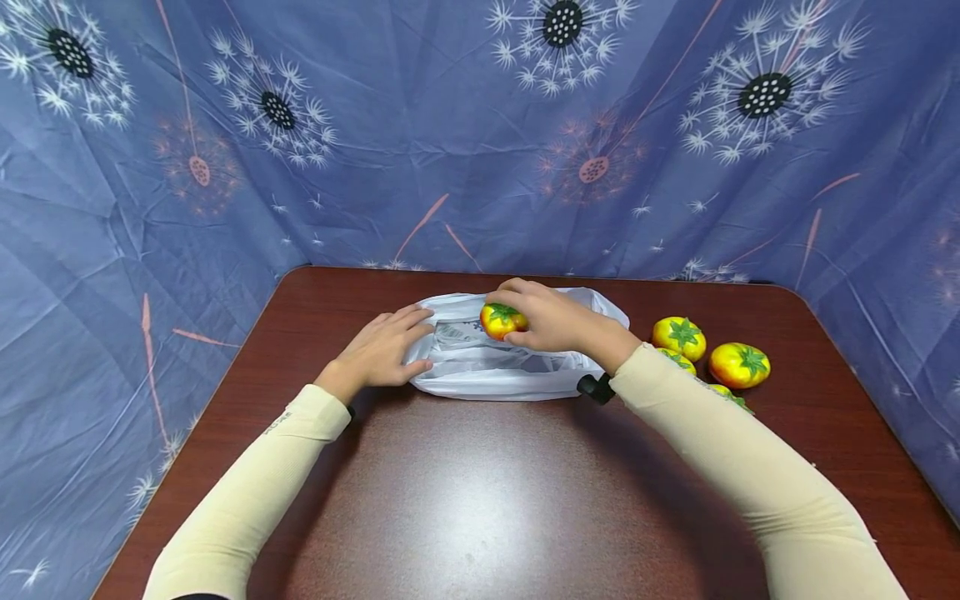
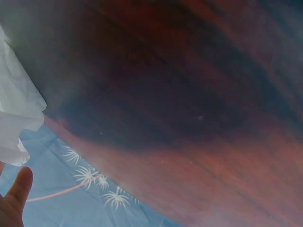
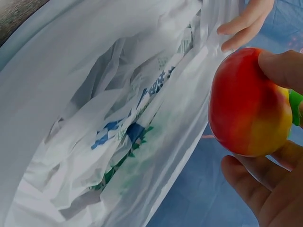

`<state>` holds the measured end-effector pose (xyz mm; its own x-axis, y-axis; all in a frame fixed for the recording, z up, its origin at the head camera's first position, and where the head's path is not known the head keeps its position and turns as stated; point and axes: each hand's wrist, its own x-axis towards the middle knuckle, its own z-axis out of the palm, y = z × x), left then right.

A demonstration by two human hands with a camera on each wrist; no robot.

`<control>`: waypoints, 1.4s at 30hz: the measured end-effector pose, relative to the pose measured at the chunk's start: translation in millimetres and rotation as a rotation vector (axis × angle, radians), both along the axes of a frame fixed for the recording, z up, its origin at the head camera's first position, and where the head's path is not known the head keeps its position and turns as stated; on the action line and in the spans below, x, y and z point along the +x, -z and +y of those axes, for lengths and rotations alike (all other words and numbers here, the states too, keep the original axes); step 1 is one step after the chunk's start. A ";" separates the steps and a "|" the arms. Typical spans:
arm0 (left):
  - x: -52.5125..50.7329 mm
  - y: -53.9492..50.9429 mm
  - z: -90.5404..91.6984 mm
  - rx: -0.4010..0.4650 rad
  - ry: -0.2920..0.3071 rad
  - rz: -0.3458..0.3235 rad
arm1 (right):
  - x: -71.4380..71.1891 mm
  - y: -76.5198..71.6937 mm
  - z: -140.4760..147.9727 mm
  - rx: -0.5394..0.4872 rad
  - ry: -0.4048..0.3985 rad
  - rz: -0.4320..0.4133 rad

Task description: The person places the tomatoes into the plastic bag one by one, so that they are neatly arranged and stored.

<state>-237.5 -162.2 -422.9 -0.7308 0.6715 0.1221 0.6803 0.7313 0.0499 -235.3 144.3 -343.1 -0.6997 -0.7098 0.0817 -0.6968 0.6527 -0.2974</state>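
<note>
A white plastic bag [image 1: 495, 386] lies on the table with its mouth spread wide and blue and green print showing inside. Above the mouth, my right hand [image 1: 553, 318] holds a red-and-yellow tomato [image 1: 501, 322] with a green leafy top. The right wrist view shows the tomato's smooth red side [image 3: 244, 106] between thumb and fingers, beside the bag's rim. At the bag's left end, my left hand [image 1: 381, 348] touches the rim with fairly straight fingers. Only the left thumb [image 2: 20, 187] and a little of the hand show in the left wrist view.
On the right of the brown table [image 1: 480, 492] several more tomatoes sit together, among them one at the back [image 1: 679, 337] and one farther right [image 1: 739, 365]. My right forearm partly covers the nearer ones. A blue patterned cloth [image 1: 420, 167] hangs behind the table.
</note>
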 end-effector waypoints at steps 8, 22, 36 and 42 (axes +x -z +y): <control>1.0 -0.4 -0.5 -0.004 -0.001 0.008 | -2.9 6.1 -11.2 0.026 0.008 -0.010; 1.5 0.0 -1.1 -0.007 0.003 0.008 | -11.1 20.1 -29.2 0.062 0.038 -0.050; 2.0 2.1 -1.1 -0.002 0.003 -0.010 | -19.7 39.0 -38.9 0.023 0.050 -0.096; 1.8 2.5 -1.5 0.009 0.017 0.010 | -24.4 37.5 -47.8 0.057 0.058 -0.128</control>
<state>-235.8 -163.7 -425.4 -0.7183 0.6825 0.1349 0.6928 0.7194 0.0496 -259.7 96.5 -380.6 -0.7418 -0.6687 -0.0501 -0.6162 0.7092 -0.3425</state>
